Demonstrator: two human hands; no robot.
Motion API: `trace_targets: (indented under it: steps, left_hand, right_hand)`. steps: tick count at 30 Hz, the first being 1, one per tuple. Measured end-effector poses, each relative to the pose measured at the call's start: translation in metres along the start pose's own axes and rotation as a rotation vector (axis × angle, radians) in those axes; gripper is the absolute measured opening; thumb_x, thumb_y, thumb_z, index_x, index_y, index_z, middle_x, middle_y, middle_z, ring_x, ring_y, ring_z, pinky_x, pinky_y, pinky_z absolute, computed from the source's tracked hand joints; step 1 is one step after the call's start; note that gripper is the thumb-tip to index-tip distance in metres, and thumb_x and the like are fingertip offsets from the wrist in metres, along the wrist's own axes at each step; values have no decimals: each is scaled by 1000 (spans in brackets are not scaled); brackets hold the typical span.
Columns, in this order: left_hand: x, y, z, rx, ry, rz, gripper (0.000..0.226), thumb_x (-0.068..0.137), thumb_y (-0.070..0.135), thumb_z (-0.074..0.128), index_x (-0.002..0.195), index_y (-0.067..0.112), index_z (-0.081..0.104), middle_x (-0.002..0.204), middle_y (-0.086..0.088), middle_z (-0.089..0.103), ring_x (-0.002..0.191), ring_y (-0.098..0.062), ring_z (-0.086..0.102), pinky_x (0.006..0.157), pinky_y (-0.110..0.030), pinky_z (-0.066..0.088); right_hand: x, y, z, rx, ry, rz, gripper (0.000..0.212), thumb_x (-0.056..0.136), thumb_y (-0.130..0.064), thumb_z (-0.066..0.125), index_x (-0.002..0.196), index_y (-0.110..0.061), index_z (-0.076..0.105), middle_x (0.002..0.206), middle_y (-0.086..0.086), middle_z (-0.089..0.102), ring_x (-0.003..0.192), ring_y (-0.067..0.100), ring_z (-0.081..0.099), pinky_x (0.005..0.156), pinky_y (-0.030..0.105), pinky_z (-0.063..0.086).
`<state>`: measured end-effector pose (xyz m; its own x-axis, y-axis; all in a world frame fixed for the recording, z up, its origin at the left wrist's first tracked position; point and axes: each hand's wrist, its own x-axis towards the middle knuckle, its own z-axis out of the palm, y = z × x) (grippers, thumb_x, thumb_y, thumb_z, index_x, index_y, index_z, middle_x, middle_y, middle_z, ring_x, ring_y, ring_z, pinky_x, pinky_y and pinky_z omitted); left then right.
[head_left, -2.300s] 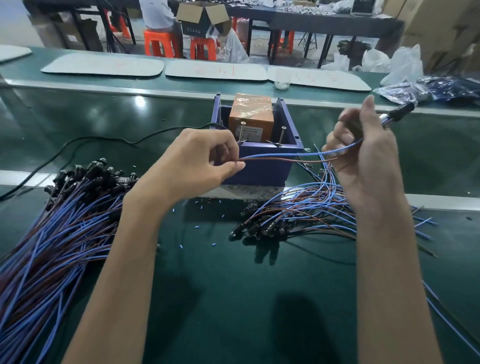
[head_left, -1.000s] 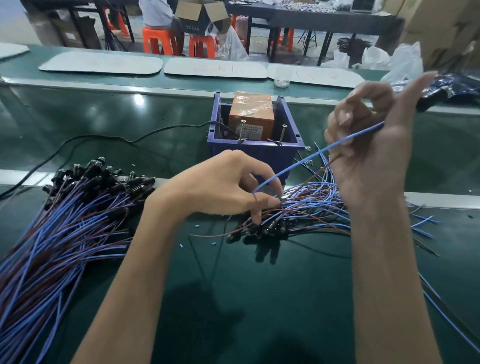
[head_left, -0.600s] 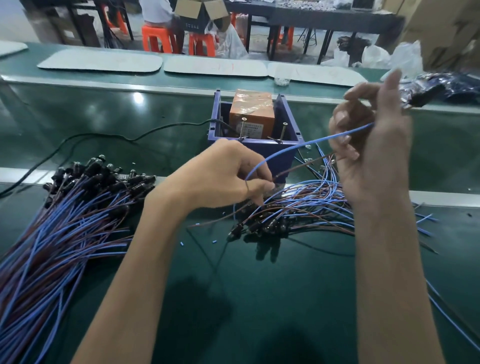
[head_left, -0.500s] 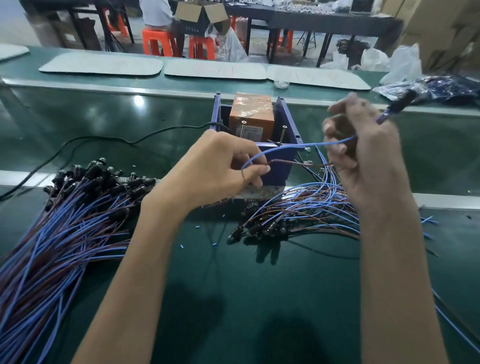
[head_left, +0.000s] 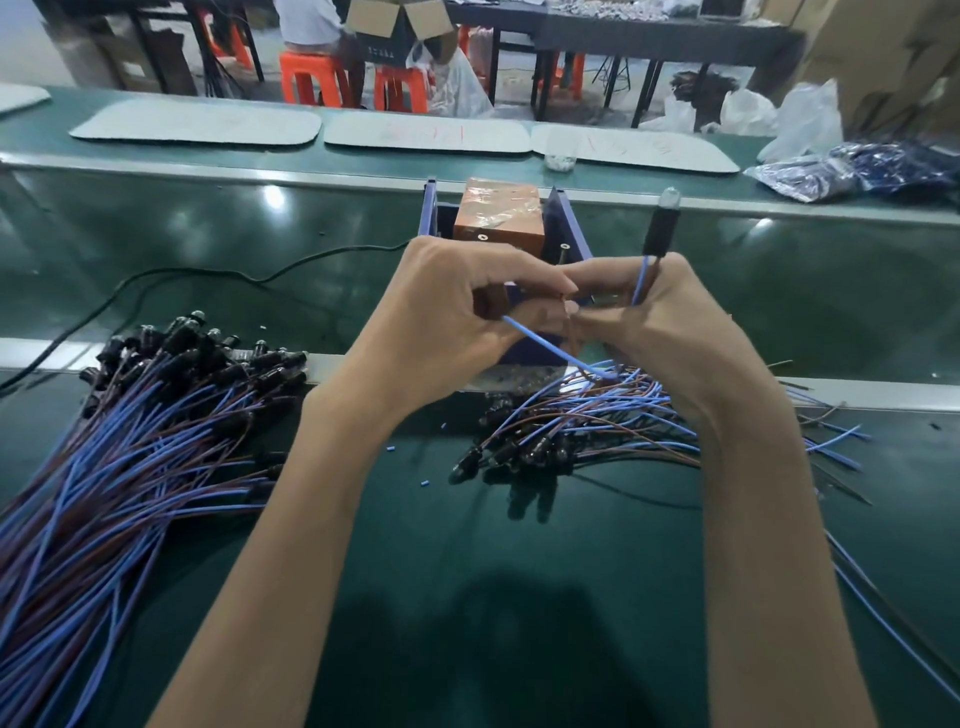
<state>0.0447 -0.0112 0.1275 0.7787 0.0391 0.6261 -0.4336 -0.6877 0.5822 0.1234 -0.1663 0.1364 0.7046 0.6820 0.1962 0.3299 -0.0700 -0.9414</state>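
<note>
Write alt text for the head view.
Two hands meet over a green bench: the right hand holds a black-capped lead upright while the left hand pinches a blue wire. A large bundle of leads lies at left, a smaller pile under the right hand, a blue bin behind.

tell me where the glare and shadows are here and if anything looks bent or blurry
Head view: lamp glare makes bright spots on the belt; head view: a soft shadow lies on the table below the left hand and right hand; head view: the rail bows from the wide lens; head view: the blue wire is sharp.
</note>
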Motion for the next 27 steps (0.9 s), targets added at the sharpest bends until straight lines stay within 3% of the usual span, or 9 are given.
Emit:
trace_targets:
  steps: [4,8,11,14,17,21,24,27]
  left_hand:
    - [1,-4,-3,57,73,-15,10,86,7,69,95,9,74,84,1,70,59,-18,56,61,-25,47]
    - [3,-9,-5,174,189,-138,13,95,13,57,97,7,68,88,4,59,68,-4,49,69,-10,37]
    - [3,-13,-5,197,205,-289,31,102,26,41,93,4,61,75,2,57,74,-19,56,72,-27,44]
    - [1,-13,-6,170,234,-398,50,102,43,24,89,5,55,68,-4,57,74,-28,61,77,-46,47]
    - [0,-10,-6,199,249,-497,68,92,60,8,89,12,55,71,-8,61,81,-30,61,84,-49,46]
    - [-2,-15,-10,289,193,-654,89,74,76,-10,95,24,58,77,-13,64,87,-37,64,90,-50,46]
    - [-1,-19,-12,269,200,-660,69,88,67,6,87,24,59,76,-11,68,87,-38,65,91,-47,47]
    - [1,-21,-14,284,232,-642,39,93,40,26,88,18,57,75,-5,70,82,-38,65,86,-44,50]
  right_hand:
    - [4,3,2,-20,135,27,4,82,-13,73,79,-14,70,53,-10,62,46,3,53,48,11,39]
    - [5,0,3,28,273,33,27,85,-32,69,72,-10,59,53,-5,52,44,4,46,45,11,36]
    - [6,-4,2,64,378,78,40,90,-41,59,64,-12,49,55,2,47,40,4,44,43,15,37]
    - [8,-5,3,138,447,69,43,99,-35,47,64,-10,49,53,0,48,37,6,46,38,15,35]
    - [10,-5,6,285,440,77,42,102,-34,39,80,-5,61,57,0,63,41,10,54,38,15,35]
    - [13,-5,9,321,444,74,43,103,-39,35,92,-10,66,77,4,73,59,15,69,39,15,37]
    - [14,-4,9,329,484,61,46,102,-42,35,99,-9,67,83,5,74,63,14,70,41,15,41]
    - [11,-4,6,312,574,5,47,101,-39,41,72,-12,65,66,-1,69,56,10,65,43,17,44]
